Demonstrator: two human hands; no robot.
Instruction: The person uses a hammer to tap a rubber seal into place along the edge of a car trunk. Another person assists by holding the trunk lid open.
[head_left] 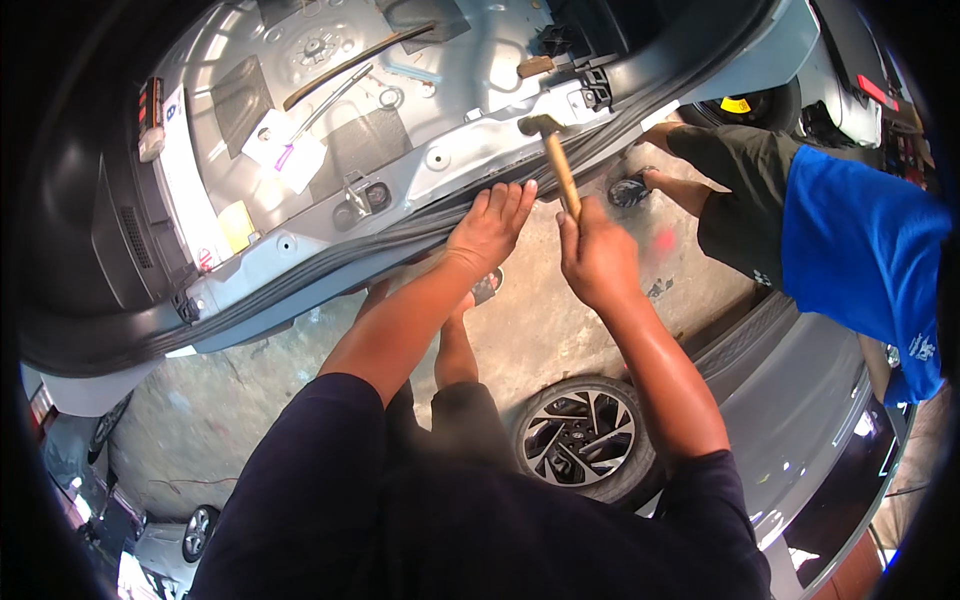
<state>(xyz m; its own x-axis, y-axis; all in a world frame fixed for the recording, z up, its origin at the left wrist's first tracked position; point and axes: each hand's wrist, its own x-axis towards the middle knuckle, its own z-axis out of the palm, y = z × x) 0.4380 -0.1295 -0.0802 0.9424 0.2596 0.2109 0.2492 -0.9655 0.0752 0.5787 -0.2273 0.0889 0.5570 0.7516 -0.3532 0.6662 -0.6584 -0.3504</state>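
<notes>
My right hand (pixel 600 255) is closed round the wooden handle of a hammer (pixel 561 172). The hammer's dark metal head is up by the metal sill (pixel 455 155) of an open car boot; whether it touches the sill I cannot tell. My left hand (pixel 492 222) lies on the black rubber seal (pixel 400 232) along the boot's edge, its fingers stretched out over it, left of the hammer.
Inside the boot lie a long dark strip (pixel 350 68), white papers (pixel 290 160) and a brown block (pixel 535 67). A person in a blue shirt (pixel 855 240) stands at the right. Behind me is a grey car with a spoked wheel (pixel 578 436).
</notes>
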